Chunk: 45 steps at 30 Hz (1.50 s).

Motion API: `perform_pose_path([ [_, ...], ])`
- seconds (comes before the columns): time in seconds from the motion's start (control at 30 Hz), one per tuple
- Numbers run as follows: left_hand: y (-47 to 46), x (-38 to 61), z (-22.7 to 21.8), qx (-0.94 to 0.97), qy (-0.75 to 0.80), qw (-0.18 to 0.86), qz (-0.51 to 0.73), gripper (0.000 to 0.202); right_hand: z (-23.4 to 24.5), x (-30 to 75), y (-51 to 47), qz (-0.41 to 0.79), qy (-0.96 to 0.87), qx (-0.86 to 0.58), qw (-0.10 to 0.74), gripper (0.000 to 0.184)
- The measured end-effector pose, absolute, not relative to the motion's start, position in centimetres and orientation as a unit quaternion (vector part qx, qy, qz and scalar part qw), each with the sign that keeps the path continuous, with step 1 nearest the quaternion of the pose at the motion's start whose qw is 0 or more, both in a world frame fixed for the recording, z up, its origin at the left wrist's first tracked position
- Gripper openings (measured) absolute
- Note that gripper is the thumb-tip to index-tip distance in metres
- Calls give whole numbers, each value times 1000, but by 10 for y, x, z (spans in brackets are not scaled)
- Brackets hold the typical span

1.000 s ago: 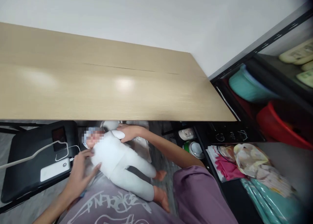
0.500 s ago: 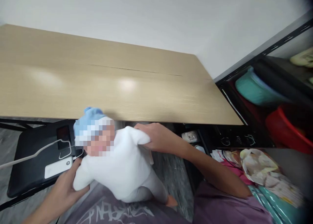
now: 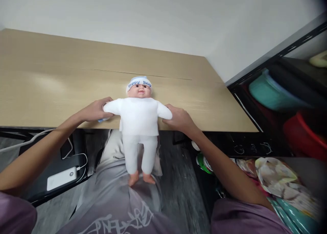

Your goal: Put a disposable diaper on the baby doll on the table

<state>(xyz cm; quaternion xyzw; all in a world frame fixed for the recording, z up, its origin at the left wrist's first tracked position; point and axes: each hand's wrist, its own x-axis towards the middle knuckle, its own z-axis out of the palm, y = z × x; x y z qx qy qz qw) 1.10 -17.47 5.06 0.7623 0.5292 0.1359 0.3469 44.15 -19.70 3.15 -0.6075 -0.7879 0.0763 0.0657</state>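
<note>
Doll (image 3: 139, 116) is at the front edge of the desk (image 3: 63, 77), facing the camera, hat (image 3: 139, 80) on. Head and chest over the desktop; legs past the edge, feet above the wearer's lap. Can't tell if its back touches the wood.

Left hand (image 3: 96, 109) is closed around the end of one doll arm; right hand (image 3: 178, 117) grips the other. Arms pulled out wide. Bit of blue (image 3: 101, 120) under left hand, too hidden to name.

Progress, my read: partway. Done: doll up at desk height, both arms in grip. Not done: legs aren't on the desk, neither hand is free.

Off to the left, below the desk: power bank (image 3: 61, 178), cable plugged in.
</note>
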Motion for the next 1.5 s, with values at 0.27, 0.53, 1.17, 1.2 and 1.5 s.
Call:
perform_pose_path([
  [0.27, -128, -14, 39, 750, 636, 148, 109, 76, -9, 433, -145, 31, -792, -579, 192, 44],
  [0.53, -58, -24, -9, 728, 657, 17, 194, 78, -43, 416, -53, 2, -777, -578, 248, 51],
  [1.17, 124, -50, -35, 754, 578, -53, 309, 87, -62, 422, 144, -52, -786, -535, 305, 88],
  [1.2, 128, -51, -34, 752, 576, -52, 315, 89, -62, 424, 148, -46, -784, -533, 315, 89],
  [1.5, 141, -63, -43, 755, 572, -35, 319, 95, -78, 438, 158, -40, -764, -551, 334, 83],
])
